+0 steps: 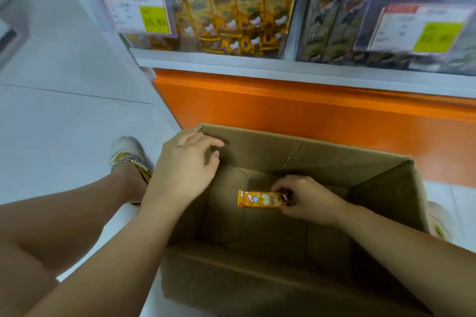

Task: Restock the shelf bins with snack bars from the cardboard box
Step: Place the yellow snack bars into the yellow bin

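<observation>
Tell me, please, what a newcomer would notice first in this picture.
The yellow snack bar stands out, pinched at one end by the right hand inside the cardboard box. Behind the box runs a bright orange shelf base, with a clear bin of matching yellow bars above it. The left hand is open at the box's left rim.

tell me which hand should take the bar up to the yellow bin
Right. The right hand grips the bar inside the box; the left hand is open at the box's left edge, holding nothing.
</observation>
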{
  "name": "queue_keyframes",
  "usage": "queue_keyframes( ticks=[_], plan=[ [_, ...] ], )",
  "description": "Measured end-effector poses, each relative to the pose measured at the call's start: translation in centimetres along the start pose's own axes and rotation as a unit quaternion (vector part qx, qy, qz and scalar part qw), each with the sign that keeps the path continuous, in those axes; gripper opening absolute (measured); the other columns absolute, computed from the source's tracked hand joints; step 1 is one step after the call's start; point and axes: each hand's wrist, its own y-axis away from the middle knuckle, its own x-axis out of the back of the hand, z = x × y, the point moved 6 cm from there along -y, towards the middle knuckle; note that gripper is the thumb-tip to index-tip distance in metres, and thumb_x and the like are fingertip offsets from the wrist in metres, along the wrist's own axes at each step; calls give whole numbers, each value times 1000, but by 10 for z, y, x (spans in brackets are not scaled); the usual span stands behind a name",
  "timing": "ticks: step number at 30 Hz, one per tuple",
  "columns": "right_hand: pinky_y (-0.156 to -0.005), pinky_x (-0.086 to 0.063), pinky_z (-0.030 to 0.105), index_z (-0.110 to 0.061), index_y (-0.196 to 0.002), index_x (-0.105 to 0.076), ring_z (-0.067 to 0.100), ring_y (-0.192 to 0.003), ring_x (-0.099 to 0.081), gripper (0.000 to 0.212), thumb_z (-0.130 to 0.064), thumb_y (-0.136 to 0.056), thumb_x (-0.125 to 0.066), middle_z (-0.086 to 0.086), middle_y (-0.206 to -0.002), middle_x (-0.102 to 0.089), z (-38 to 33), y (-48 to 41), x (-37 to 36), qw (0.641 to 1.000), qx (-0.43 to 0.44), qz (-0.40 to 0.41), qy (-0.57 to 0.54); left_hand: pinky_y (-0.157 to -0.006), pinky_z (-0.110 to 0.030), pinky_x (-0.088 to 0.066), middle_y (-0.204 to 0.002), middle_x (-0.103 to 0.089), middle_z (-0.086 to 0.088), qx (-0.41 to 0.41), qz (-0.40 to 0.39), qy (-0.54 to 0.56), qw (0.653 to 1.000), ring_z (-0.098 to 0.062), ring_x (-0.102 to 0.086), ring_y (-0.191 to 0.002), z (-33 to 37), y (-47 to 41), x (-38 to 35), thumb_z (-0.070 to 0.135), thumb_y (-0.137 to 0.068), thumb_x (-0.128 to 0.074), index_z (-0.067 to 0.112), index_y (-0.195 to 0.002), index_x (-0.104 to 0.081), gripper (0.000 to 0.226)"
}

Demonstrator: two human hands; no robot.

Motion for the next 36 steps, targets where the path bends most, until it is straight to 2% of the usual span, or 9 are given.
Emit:
queue_keyframes(
  ticks=[4,7,12,15,19,24,27,32,36],
  plan=[
    [-82,-42,12,-28,-114,-60,0,-96,-52,32,-26,-83,-69,-11,-109,-58,-49,27,56,998,40,33,22,-98,-27,-33,-127,-57,14,-26,-35,-36,998,-11,-46,-122,38,7,26,31,-95,-52,36,-119,-60,26],
    [-76,-37,6,-31,-115,-61,-8,-90,-49,32,-29,-84,-69,-19,-104,-55,-85,49,97,995,60,66,48,-91,-32,-48,-120,-56,22,-58,-98,51,992,-4,-53,-110,60,6,49,41,-94,-52,50,-113,-54,21],
    [-76,-40,8,-38,-110,-62,-7,-92,-51,34,-29,-80,-74,-26,-95,-53,-145,79,162,982,97,156,38,-85,-14,-48,-116,-59,15,-101,-216,164,957,6,-55,-102,102,9,109,37,-91,-58,29,-124,-55,34],
    [-76,-37,5,-41,-109,-60,-11,-93,-51,37,-26,-78,-75,-26,-102,-52,-175,90,196,964,120,236,12,-89,-25,-52,-116,-63,10,-119,-224,186,949,-2,-60,-103,114,5,143,39,-88,-61,27,-126,-56,40],
    [-67,-45,12,-42,-114,-53,1,-75,-56,46,-22,-78,-74,-11,-103,-57,-200,97,234,930,127,332,-93,-83,-24,-55,-113,-61,9,-143,-157,226,951,-7,-61,-101,127,-6,190,32,-90,-61,25,-125,-55,37],
    [-71,-56,29,-31,-102,-53,13,-75,-67,37,-11,-78,-73,4,-95,-66,-225,85,269,867,156,391,-266,-95,-29,-49,-111,-62,13,-182,-44,286,940,-5,-59,-106,131,-27,232,25,-89,-64,31,-114,-58,27],
    [-68,-56,26,-28,-96,-53,9,-69,-63,32,-7,-80,-72,-1,-92,-65,-246,73,283,847,179,433,-249,-96,-35,-50,-114,-64,11,-167,4,344,924,-7,-61,-108,110,-43,252,26,-87,-65,33,-111,-60,25],
    [-64,-45,10,-28,-96,-54,-6,-64,-56,30,-9,-81,-71,-17,-79,-60,-290,39,298,815,215,501,-197,-93,-36,-50,-99,-67,10,-29,251,407,878,-17,-64,-100,18,-62,295,18,-93,-59,38,-90,-62,20],
    [-71,-48,10,-27,-102,-57,-2,-76,-61,30,-12,-81,-72,-16,-87,-64,-327,-5,301,828,220,498,-131,-91,-34,-49,-99,-65,12,-6,266,418,868,-17,-64,-101,-11,-72,292,17,-93,-58,38,-89,-61,22]
  ],
)
